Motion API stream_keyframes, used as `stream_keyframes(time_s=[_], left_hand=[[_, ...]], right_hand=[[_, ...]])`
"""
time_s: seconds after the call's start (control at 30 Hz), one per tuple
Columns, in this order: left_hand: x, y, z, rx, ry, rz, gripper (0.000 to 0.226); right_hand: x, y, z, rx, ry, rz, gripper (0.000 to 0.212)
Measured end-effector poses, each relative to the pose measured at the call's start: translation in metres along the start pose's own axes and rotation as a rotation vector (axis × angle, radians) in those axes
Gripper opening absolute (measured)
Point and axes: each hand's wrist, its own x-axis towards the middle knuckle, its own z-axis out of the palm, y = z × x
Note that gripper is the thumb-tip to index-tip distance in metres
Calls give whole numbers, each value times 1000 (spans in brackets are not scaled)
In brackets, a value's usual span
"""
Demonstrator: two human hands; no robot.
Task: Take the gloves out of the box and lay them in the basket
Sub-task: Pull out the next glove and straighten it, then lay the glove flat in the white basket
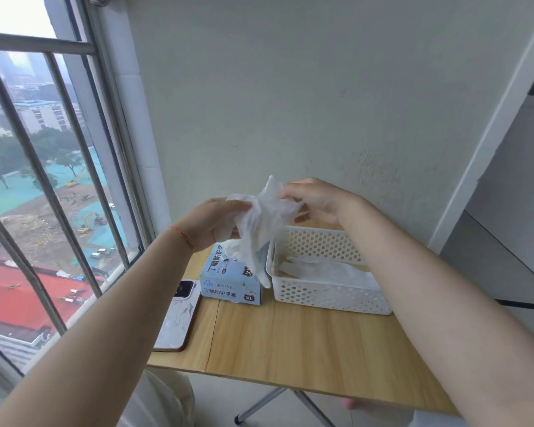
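A crumpled white glove point(261, 223) hangs in the air above the blue glove box point(228, 280) and the left end of the white perforated basket point(327, 295). My left hand point(211, 224) grips the glove's left side. My right hand point(316, 200) pinches its upper right part. More white glove material point(230, 249) sticks out of the box top. Some white gloves point(327, 269) lie inside the basket. Box and basket stand side by side on the wooden table point(290, 340).
A phone point(178, 315) in a marbled case lies on the table's left edge, left of the box. A barred window is close on the left, a plain wall behind the table. The table's folding metal legs point(259, 405) show below its front edge.
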Motion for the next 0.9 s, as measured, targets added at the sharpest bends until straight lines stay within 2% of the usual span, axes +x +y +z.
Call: stream_keyframes(time_s=[0.07,0.13,0.2,0.3,0.43,0.47,0.57,0.7,0.77,0.83,0.9], left_hand=[[2,2,-1,77,12,-21,37],[3,1,3,205,16,-68,32],[7,-4,11,431,76,-142,23],[11,-17,20,661,107,-228,9],[24,-32,34,824,84,-244,26],[30,-33,37,836,98,-235,23],[49,-34,42,832,74,-184,21],[76,-33,60,1016,24,-139,24],[93,-37,71,1144,7,-128,28],[104,-46,82,1216,14,-117,29],[114,-55,98,1286,18,-89,19]], right_hand=[[0,4,1,-49,-55,22,9],[3,11,1,-94,1,27,11],[5,21,-1,-104,58,48,6],[3,36,-9,-138,55,149,7],[-1,53,-20,-88,-39,278,7],[0,56,-22,-68,-30,285,8],[2,61,-24,-2,63,295,21],[8,75,-29,29,221,315,30],[8,84,-37,-33,287,347,24],[8,94,-45,-120,332,391,9],[5,108,-56,-224,362,464,6]])
